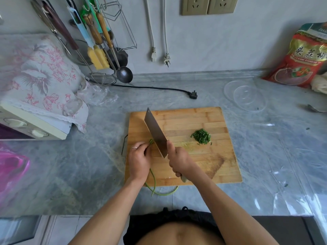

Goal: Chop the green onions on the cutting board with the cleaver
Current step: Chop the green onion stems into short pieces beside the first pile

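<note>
So the right hand (178,160) has its fingers wrapped around the cleaver (155,132) handle, blade angled up and to the left across the wooden cutting board (194,119). The blade's lower edge sits right next to the tips of the green onions (153,181), which the left hand (139,160) is pinching in a bunch near the board's left edge, fingers curled over them. There's a ring on one of that hand's fingers. The long stalks trail back under the wrist and hang off the front edge of the board onto the grey marble counter (265,156).

To the right of the blade, a little pile of chopped green onion (201,136) sits on the board, well apart from the hands.

Containers: two clear plastic lids or shallow dishes (245,97) overlap behind the board to the right, and I can only make out a tiny green fleck on the rim. A red and gold food bag (304,55) leans on the wall in the far right corner, can't tell what's inside. On the left, a wall rack (99,32) holds a ladle, a wire skimmer, yellow sponge brushes and wooden-handled tools. A floral cloth (40,78) covers a cream appliance (31,126) on the left. A black power plug (192,94) lies on the counter behind the board.
</note>
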